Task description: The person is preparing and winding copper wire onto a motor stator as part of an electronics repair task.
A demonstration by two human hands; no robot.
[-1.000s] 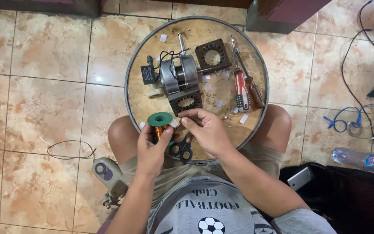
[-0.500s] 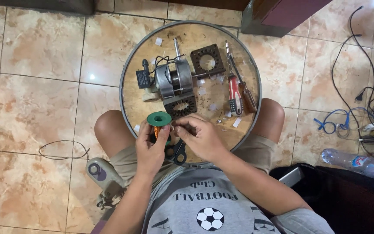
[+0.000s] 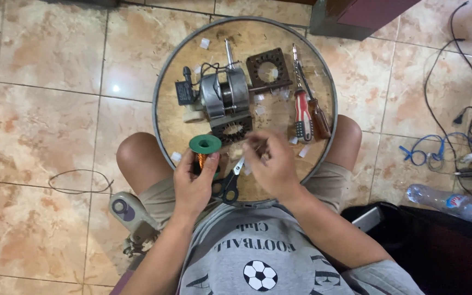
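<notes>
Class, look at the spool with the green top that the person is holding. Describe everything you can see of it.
The spool is a small reel with a round green flange on top, a dark hole at its centre, and shiny copper-coloured wire wound around its core. It stands upright near the front edge of the round wooden tray, just in front of a dark toothed motor core. The left hand wraps around its lower part, hiding the base. Black-handled scissors lie just to its right. The right hand is beside it, not touching it.

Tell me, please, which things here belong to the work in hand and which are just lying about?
In hand: left hand on green copper-wire spool; right hand; scissors; fan motor.
Lying about: screwdrivers, water bottle, blue cable.
</notes>
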